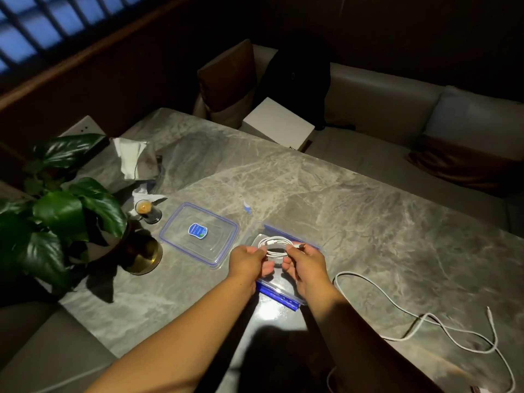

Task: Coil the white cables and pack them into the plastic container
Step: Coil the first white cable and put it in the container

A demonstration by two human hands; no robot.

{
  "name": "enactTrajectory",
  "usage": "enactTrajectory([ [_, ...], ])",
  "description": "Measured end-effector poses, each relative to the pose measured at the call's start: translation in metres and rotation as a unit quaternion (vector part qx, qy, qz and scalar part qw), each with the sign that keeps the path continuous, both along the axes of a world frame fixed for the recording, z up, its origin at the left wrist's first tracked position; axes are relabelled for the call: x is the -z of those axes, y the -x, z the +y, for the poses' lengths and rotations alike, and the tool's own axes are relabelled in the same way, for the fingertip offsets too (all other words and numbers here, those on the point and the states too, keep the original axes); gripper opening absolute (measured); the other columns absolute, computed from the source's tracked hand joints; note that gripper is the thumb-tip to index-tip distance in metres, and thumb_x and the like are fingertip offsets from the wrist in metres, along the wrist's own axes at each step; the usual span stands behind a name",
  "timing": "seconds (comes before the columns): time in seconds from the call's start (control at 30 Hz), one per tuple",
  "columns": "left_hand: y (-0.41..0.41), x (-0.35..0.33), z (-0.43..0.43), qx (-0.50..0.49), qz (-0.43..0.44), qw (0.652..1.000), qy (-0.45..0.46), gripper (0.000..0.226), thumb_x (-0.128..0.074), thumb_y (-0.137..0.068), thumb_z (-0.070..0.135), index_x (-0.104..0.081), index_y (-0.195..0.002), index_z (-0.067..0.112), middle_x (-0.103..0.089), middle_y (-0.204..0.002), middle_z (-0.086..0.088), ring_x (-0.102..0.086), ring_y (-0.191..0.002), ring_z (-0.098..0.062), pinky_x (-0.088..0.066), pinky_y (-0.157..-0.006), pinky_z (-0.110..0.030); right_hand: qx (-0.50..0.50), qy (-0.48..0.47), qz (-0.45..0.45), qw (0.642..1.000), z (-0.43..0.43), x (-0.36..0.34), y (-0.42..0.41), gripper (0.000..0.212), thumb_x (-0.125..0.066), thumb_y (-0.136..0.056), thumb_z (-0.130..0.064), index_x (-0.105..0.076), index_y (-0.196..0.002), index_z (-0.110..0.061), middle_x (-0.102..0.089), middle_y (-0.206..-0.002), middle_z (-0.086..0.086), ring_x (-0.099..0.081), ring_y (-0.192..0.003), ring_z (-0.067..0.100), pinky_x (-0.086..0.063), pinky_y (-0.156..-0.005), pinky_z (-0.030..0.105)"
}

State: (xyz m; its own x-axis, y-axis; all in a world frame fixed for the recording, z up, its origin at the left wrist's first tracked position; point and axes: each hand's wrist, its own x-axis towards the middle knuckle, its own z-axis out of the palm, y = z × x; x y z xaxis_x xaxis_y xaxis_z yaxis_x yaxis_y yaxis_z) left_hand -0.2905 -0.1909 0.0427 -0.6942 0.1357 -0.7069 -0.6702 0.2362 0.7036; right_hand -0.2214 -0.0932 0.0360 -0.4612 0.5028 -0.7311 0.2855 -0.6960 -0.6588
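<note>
A coiled white cable [276, 245] is held between both hands just above the clear plastic container [279, 293] with blue clips. My left hand [249, 260] grips the coil's left side. My right hand [307, 265] pinches its right side, and the plug end pokes out past the fingers. Whether the coil touches the container's floor is hidden by the hands. A second white cable [425, 321] lies loose and uncoiled on the marble table [354, 208] to the right. The container's lid [198, 232], with a blue sticker, lies flat to the left.
A leafy potted plant [56, 211] on a brass base stands at the table's left edge, with a small dark glass [147, 211] and crumpled tissues [130, 157] behind it. A small blue-white item [246, 207] lies beyond the lid. A white box [279, 124] sits on the sofa.
</note>
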Motion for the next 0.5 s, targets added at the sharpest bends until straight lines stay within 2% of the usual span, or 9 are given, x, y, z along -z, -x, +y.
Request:
enactTrajectory([
  [0.07,0.006,0.001,0.003,0.029,0.051,0.997,0.048,0.009,-0.062,-0.093,0.008,-0.054,-0.090,0.005,-0.063,-0.070,-0.016,-0.062,-0.051,-0.026,-0.061,-0.065,-0.051,0.016,0.013,0.004,1.000,-0.002,0.008,0.002,0.008,-0.061,-0.093,-0.002,-0.065,-0.099,-0.005,-0.065,-0.070,0.010,-0.061,-0.054,0.013,-0.055,-0.055,0.024],
  [0.13,0.012,0.000,0.004,0.047,0.076,0.993,0.080,0.012,-0.061,-0.093,0.006,-0.053,-0.084,0.007,-0.059,-0.063,-0.013,-0.057,-0.043,-0.024,-0.058,-0.064,-0.051,0.030,0.027,0.014,0.999,-0.007,0.014,0.004,0.012,-0.060,-0.092,0.002,-0.063,-0.102,-0.004,-0.066,-0.079,0.014,-0.064,-0.065,0.018,-0.058,-0.062,0.026],
  [0.23,0.016,0.002,0.008,0.037,0.064,0.993,0.097,0.017,-0.060,-0.093,0.005,-0.052,-0.078,0.009,-0.060,-0.065,-0.018,-0.057,-0.041,-0.025,-0.060,-0.059,-0.052,0.054,0.045,0.011,0.997,-0.012,0.023,0.008,0.019,-0.059,-0.091,0.007,-0.059,-0.108,-0.003,-0.066,-0.090,0.018,-0.067,-0.075,0.025,-0.059,-0.073,0.033],
  [0.37,0.017,0.018,0.018,0.040,0.063,0.987,0.139,0.019,-0.067,-0.088,0.012,-0.056,-0.076,0.003,-0.064,-0.064,-0.018,-0.066,-0.053,-0.034,-0.061,-0.059,-0.051,0.082,0.038,0.004,0.996,-0.012,0.035,0.012,0.019,-0.058,-0.091,0.009,-0.059,-0.107,-0.001,-0.064,-0.084,0.016,-0.065,-0.070,0.024,-0.057,-0.064,0.029],
  [0.43,0.018,0.023,0.023,0.024,0.018,0.992,0.126,0.020,-0.068,-0.089,0.011,-0.059,-0.084,-0.006,-0.063,-0.066,-0.019,-0.064,-0.051,-0.032,-0.060,-0.050,-0.047,0.077,0.023,-0.005,0.997,-0.010,0.039,0.011,0.016,-0.059,-0.090,0.008,-0.060,-0.105,0.001,-0.064,-0.080,0.014,-0.064,-0.069,0.022,-0.056,-0.061,0.027],
  [0.5,0.020,0.024,0.027,0.012,-0.025,0.993,0.113,0.019,-0.065,-0.092,0.006,-0.056,-0.079,-0.005,-0.058,-0.062,-0.017,-0.058,-0.047,-0.026,-0.056,-0.038,-0.038,0.074,0.023,-0.011,0.997,-0.009,0.046,0.012,0.016,-0.061,-0.090,0.007,-0.059,-0.105,0.001,-0.064,-0.080,0.015,-0.065,-0.069,0.022,-0.057,-0.059,0.026],
])
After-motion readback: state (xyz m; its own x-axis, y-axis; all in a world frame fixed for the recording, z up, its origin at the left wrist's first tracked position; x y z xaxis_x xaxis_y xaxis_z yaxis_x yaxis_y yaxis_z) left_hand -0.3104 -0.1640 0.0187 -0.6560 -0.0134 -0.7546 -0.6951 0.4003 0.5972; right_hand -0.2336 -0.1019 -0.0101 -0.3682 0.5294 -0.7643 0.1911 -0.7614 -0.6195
